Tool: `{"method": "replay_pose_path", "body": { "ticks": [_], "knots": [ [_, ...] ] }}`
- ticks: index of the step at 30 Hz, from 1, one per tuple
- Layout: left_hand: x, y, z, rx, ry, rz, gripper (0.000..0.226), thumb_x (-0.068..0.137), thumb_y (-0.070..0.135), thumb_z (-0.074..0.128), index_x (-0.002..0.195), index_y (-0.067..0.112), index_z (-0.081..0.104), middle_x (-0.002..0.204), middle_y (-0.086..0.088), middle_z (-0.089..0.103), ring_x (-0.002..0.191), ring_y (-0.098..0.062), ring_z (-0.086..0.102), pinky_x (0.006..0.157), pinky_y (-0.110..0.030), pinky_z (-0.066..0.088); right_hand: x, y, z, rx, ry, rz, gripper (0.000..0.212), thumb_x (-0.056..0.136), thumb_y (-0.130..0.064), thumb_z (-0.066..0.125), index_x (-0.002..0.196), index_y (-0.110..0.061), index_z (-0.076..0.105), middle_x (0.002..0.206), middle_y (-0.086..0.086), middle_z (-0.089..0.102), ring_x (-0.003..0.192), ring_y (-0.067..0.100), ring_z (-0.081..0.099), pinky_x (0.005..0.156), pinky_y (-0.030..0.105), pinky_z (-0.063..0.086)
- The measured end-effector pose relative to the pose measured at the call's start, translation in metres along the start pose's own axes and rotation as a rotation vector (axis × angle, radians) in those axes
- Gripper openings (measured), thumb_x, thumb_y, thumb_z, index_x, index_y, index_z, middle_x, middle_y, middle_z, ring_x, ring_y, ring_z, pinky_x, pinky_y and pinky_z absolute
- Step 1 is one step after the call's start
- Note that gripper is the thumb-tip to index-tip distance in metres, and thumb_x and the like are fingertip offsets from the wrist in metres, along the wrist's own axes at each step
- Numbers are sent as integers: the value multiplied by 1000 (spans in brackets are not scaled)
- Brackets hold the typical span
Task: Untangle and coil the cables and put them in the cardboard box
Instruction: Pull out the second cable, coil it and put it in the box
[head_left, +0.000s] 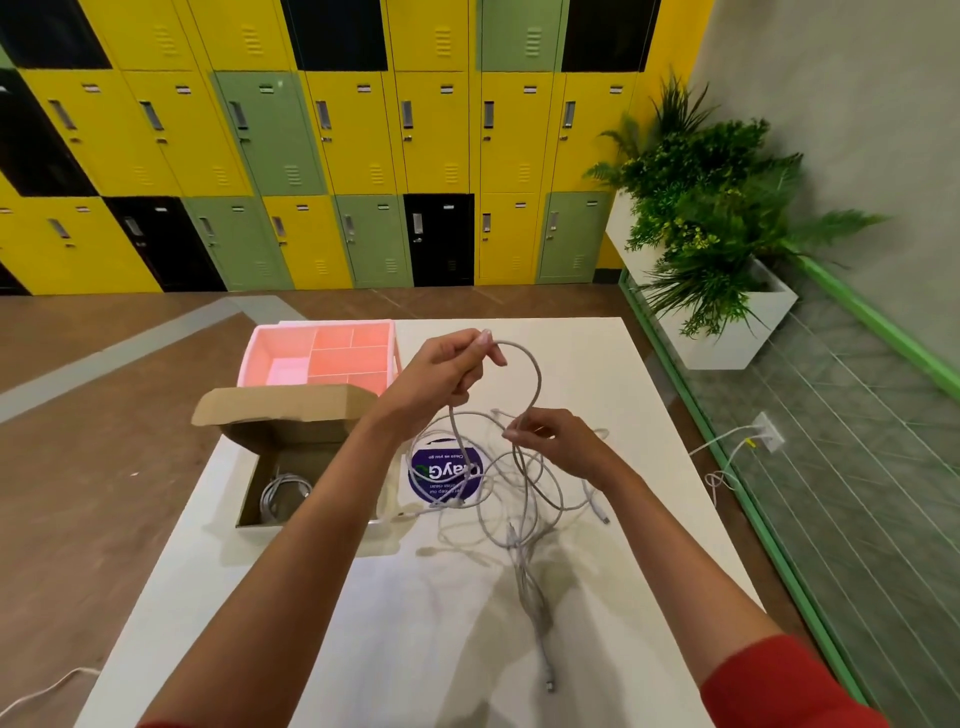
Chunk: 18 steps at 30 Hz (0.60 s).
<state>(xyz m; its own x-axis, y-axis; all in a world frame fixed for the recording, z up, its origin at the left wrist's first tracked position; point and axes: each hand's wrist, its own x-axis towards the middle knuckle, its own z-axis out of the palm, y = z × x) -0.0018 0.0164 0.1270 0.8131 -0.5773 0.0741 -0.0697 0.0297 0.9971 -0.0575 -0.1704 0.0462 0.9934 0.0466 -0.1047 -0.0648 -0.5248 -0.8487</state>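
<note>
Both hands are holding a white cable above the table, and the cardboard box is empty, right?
Not empty. The head view shows a coiled cable already lying inside the cardboard box. The left hand and right hand do hold a white cable above the table.

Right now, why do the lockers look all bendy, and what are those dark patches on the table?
In the head view, the wide-angle lens curves the lockers and tilts them outward; the dark patches on the white table are soft shadows of the arms and the cables; the pink tray glows, a bit washed out.
</note>
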Motion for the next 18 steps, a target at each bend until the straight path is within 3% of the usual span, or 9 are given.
{"method": "replay_pose_path", "body": {
  "ticks": [3, 6, 9, 11, 15, 18],
  "knots": [
    [1, 0, 0, -33, 26, -9, 31, 99, 31, 44, 86, 12, 64, 56, 4, 31, 47, -4, 23, 40, -14, 22, -1, -5, 3, 83, 0, 15, 27, 80, -32, 75, 87, -7, 66, 92, 1, 71, 81, 18, 64, 79, 32, 51],
    [2, 1, 4, -99, 33, -18, 32, 100, 29, 42, 87, 9, 62, 55, 4, 33, 47, -4, 25, 40, -13, 24, -3, -9, 15, 98, -79, 37, 31, 72, -33, 82, 93, -13, 70, 76, 5, 64, 70, 11, 56, 66, 24, 44],
    [2, 4, 12, -143, -4, -19, 32, 101, 29, 42, 87, 8, 62, 55, 5, 35, 49, -4, 26, 41, -13, 26, -2, -5, 39, 73, -183, 62, 19, 70, -28, 83, 85, -22, 74, 67, 3, 59, 64, 9, 51, 64, 22, 38],
    [3, 5, 15, -161, -20, -19, 33, 101, 29, 42, 87, 7, 62, 55, 5, 36, 49, -4, 27, 41, -13, 26, 0, 2, 51, 60, -171, 80, 9, 72, -25, 82, 77, -27, 75, 74, 9, 67, 68, 16, 59, 68, 25, 40],
    [4, 1, 8, -168, 38, -21, 32, 101, 30, 43, 87, 11, 64, 56, 6, 40, 49, -3, 31, 47, -14, 31, 4, 13, 54, -75, -73, 141, 21, 82, -26, 73, 89, -7, 76, 80, 9, 70, 64, 2, 57, 59, 10, 39],
    [1, -12, 0, -102, 123, -44, 29, 97, 38, 46, 88, 19, 66, 60, 7, 46, 55, -5, 42, 58, -19, 41, 6, 9, 43, -33, -33, 157, 24, 86, -23, 70, 88, 0, 75, 69, 10, 68, 57, 3, 58, 63, 18, 44]
  ]
}}
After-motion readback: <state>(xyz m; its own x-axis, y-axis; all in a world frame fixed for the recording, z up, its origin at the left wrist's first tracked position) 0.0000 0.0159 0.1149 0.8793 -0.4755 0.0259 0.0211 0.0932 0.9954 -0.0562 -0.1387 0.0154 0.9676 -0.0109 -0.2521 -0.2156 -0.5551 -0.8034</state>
